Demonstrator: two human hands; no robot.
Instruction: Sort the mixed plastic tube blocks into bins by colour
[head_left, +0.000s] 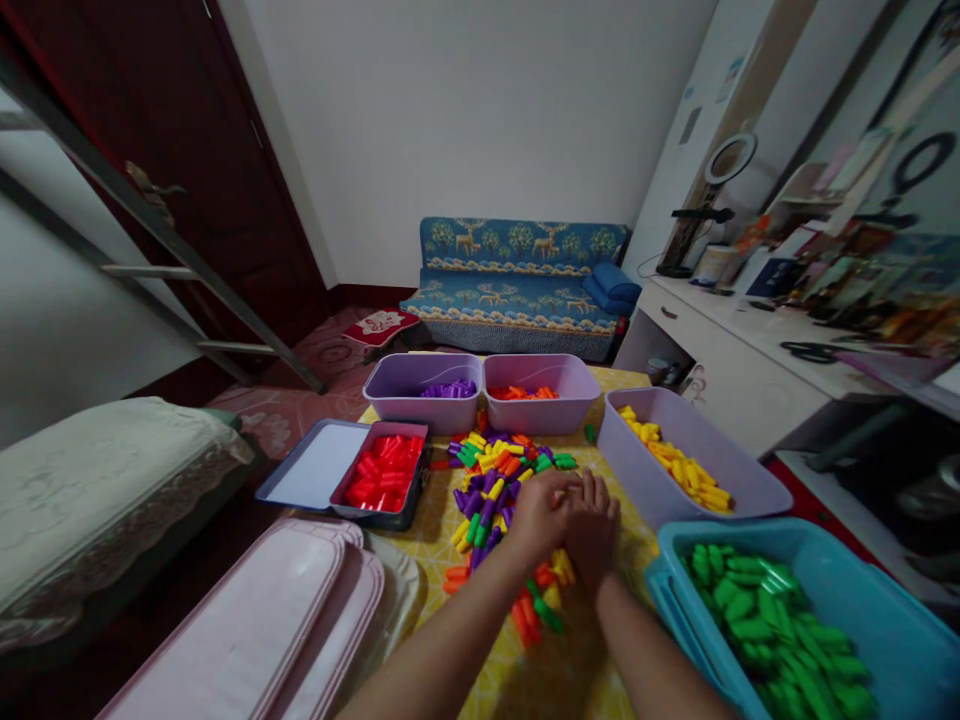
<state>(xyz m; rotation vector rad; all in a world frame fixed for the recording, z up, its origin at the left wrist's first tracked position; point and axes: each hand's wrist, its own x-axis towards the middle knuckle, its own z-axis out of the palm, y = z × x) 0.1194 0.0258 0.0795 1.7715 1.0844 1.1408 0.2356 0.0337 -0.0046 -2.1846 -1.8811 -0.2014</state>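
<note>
The left hand (538,512) meets the right hand (591,525) over the pile (484,505), in from the surface's (431,590) right edge. I can't tell their grip; loose bits (526,617) need gentle fingers.

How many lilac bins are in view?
3. Two stand side by side at the table's far end: the left bin with purple pieces, the middle bin with orange pieces. The right bin holds yellow pieces.
</note>
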